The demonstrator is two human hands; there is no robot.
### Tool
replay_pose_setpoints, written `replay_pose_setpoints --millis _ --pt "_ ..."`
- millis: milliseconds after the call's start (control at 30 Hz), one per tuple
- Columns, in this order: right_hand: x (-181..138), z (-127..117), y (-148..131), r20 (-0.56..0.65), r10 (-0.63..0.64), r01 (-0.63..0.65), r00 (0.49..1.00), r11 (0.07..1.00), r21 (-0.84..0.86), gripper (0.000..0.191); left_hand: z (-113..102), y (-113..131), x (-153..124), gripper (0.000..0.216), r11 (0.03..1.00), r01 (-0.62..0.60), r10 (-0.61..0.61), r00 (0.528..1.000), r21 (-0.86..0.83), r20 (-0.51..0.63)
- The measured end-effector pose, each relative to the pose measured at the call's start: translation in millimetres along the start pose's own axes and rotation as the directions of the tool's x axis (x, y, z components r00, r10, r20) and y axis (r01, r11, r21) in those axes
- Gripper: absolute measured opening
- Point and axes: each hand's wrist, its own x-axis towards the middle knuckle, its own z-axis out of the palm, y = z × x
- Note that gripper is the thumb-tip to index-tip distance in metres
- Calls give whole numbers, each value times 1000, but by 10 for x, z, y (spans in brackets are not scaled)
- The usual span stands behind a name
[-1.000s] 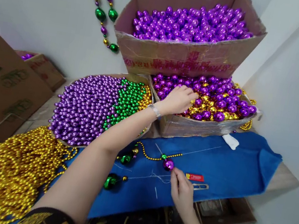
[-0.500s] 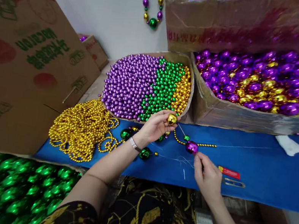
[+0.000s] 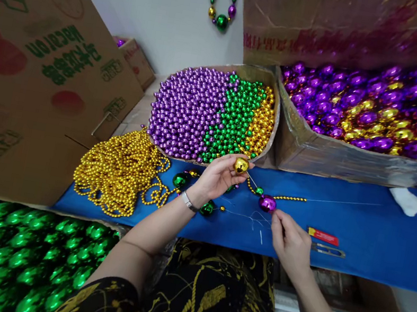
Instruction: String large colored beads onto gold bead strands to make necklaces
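Note:
A large gold bead (image 3: 241,165) is pinched between the thumb and fingers of my left hand (image 3: 215,179). From it a thin, straight needle (image 3: 253,179) runs down to the right, through a small green bead (image 3: 259,191) and a large purple bead (image 3: 267,203). My right hand (image 3: 292,242) is closed just below the purple bead, pinching the needle's lower end, which the fingers hide. Behind the beads lies a gold bead strand (image 3: 290,198) with a thread trailing right. Under my left wrist are a dark green bead (image 3: 207,208) and loose thread.
A box of small purple, green and gold beads (image 3: 272,135) stands ahead, with a box of larger purple and gold beads (image 3: 313,155) to its right. Gold bead strands (image 3: 117,172) heap at left. Thread snips (image 3: 331,251) and a red packet (image 3: 325,237) lie right on the blue cloth (image 3: 391,237).
The whole view has shifted slightly, with the boxes appearing a little higher and further right. Both hands keep the same hold on the gold bead and the needle.

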Motion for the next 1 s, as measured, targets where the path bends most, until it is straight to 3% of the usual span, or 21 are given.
replay_pose_setpoints --millis 267,500,733,867,933,1000 --pt "-24 7 46 16 -27 28 999 999 -28 10 -29 -20 -35 36 999 -14 13 1000 37 24" --pt "25 40 5 18 -79 81 997 990 -117 12 26 -152 -142 39 977 -101 81 990 188 112" --pt "-38 78 -9 139 25 -25 990 1000 -1 26 -34 -189 -162 39 988 -89 79 993 125 82" --pt "-77 110 18 63 60 -60 996 998 -6 24 -57 -188 -158 40 977 -129 117 990 173 76" --pt "-80 132 37 46 130 -131 990 991 22 21 -69 -188 -158 40 971 -131 118 990 202 74" --pt "-78 172 53 119 250 -264 961 956 127 20 -81 -196 -167 40 962 -131 117 991 242 70"
